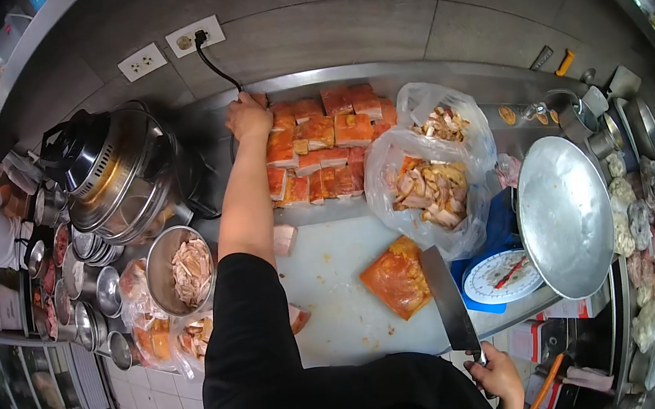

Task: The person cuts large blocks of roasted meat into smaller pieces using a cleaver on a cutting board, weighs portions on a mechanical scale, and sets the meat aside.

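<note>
Left of the white cutting board (325,259), a glass-bodied oven (113,179) and a steel bowl (161,288) of sliced meat (192,272) crowd the space, leaving my arm little sideways room. Two small meat pieces (285,241) lie near the board's left edge, partly behind my sleeve. My left arm stretches nearly straight along that edge, and my left hand (248,117) bends over beyond the board's far left corner, at the end of the rows of roast pork chunks (335,133) along its far side. The fingertips are hidden, so I cannot tell whether they grip anything; a black cord (221,71) comes down from the wall just behind them. The board's middle shows a broad bare stretch, reaching to its near edge before my body. On its right half lies the roast pork slab (397,278), with the cleaver (449,300) blade just beside it, slanting out past the near edge. There my right hand (496,372) is closed around the handle, forearm turned inward. Bags of cut meat (429,191) hem the board's far right corner, and a dial scale (503,277) stands close on its right.
</note>
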Demonstrator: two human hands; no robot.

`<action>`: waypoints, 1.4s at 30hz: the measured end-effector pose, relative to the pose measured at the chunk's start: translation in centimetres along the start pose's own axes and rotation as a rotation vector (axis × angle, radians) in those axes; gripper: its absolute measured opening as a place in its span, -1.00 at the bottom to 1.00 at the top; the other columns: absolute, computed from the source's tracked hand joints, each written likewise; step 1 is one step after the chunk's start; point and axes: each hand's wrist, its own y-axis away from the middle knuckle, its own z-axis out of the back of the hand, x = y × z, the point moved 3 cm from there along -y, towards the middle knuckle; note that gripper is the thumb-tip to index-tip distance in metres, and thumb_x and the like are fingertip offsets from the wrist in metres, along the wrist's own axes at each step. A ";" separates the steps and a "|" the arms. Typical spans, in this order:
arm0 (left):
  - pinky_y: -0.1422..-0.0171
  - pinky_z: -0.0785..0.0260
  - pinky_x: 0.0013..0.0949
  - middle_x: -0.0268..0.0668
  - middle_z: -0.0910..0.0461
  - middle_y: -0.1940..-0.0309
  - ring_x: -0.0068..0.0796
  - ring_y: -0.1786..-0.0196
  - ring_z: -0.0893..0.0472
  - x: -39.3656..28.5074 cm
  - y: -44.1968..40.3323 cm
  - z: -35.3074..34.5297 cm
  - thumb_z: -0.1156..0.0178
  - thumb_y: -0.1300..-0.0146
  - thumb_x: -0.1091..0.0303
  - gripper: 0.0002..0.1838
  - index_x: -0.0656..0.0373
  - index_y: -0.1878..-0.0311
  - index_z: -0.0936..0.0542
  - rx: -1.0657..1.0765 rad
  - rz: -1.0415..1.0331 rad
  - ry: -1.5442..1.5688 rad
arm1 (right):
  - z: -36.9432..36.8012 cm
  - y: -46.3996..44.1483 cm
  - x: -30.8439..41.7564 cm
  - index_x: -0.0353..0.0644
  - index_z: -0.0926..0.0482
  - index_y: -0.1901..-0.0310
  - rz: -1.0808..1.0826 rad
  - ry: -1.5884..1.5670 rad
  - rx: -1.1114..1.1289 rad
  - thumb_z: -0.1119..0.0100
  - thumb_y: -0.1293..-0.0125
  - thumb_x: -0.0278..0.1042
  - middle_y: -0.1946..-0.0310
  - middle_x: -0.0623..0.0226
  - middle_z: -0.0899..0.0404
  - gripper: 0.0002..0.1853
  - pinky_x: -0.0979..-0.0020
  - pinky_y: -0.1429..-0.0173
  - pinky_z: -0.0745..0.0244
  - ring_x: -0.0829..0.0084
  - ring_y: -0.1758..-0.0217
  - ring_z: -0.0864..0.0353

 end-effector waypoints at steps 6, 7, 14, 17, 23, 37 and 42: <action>-0.48 -0.24 0.20 0.01 -0.37 -0.45 0.01 -0.52 -0.36 -0.8 0.1 2.2 -0.26 -0.24 -0.36 -0.06 0.14 -0.48 -0.33 0.100 0.022 0.059 | -0.1 0.8 0.8 -0.22 -0.63 -0.05 0.014 0.029 -0.021 -0.37 -0.36 -0.30 0.67 0.33 -0.58 -0.70 0.38 0.54 -0.47 0.51 0.68 -0.59; -0.49 -0.22 0.23 -0.02 -0.35 -0.48 -0.02 -0.54 -0.35 -0.4 0.0 3.0 -0.25 -0.23 -0.39 -0.03 0.14 -0.50 -0.33 0.140 0.040 0.108 | 0.0 1.0 0.6 -0.22 -0.63 -0.05 0.028 0.060 -0.028 -0.36 -0.36 -0.29 0.67 0.32 -0.58 -0.70 0.38 0.54 -0.46 0.51 0.68 -0.59; -0.42 -0.40 -0.10 0.18 -0.60 -0.24 0.07 -0.34 -0.58 6.3 5.3 10.9 -0.27 -0.30 -0.33 -0.12 0.31 -0.36 -0.51 0.006 -0.384 0.360 | 0.8 0.8 -0.5 -0.18 -0.61 -0.05 0.039 0.001 -0.052 -0.31 -0.34 -0.36 0.67 0.41 -0.51 -0.73 0.41 0.58 -0.36 0.56 0.69 -0.52; -0.27 -0.46 -0.29 -0.08 -0.71 -0.06 -0.30 -0.13 -0.66 8.9 15.5 14.0 -0.33 -0.37 -0.16 -0.32 0.29 -0.25 -0.58 0.219 -0.445 0.605 | 1.0 -0.5 -1.5 -0.23 -0.56 -0.11 0.095 -0.095 -0.011 -0.26 -0.39 -0.45 0.60 0.46 -0.47 -0.71 0.46 0.57 -0.35 0.61 0.66 -0.43; -0.26 -0.48 -0.26 -0.12 -0.70 -0.06 -0.29 -0.14 -0.65 15.8 35.6 11.4 -0.41 -0.32 -0.06 -0.32 0.23 -0.33 -0.53 0.548 -0.204 0.444 | 2.7 -2.9 -2.7 -0.23 -0.57 -0.07 0.292 -0.163 0.114 -0.28 -0.39 -0.40 0.61 0.49 -0.45 -0.73 0.50 0.56 -0.35 0.65 0.65 -0.42; -0.09 -0.55 -0.26 -0.14 -0.71 0.06 -0.25 0.01 -0.71 16.7 45.5 3.0 -0.36 -0.29 0.14 -0.40 0.31 -0.30 -0.54 0.369 0.375 0.997 | 4.6 -5.6 -5.1 -0.27 -0.55 -0.05 0.456 0.010 0.305 -0.30 -0.39 -0.28 0.66 0.37 -0.53 -0.69 0.45 0.57 -0.35 0.56 0.70 -0.50; -0.43 -0.40 -0.21 -0.01 -0.56 -0.30 -0.08 -0.32 -0.55 17.3 43.3 5.3 -0.24 -0.22 0.31 -0.46 0.23 -0.30 -0.58 0.146 -0.059 0.349 | 3.7 -3.1 -5.3 -0.27 -0.56 0.01 0.404 -0.048 0.280 -0.30 -0.39 -0.29 0.66 0.38 -0.53 -0.73 0.43 0.56 -0.36 0.56 0.69 -0.50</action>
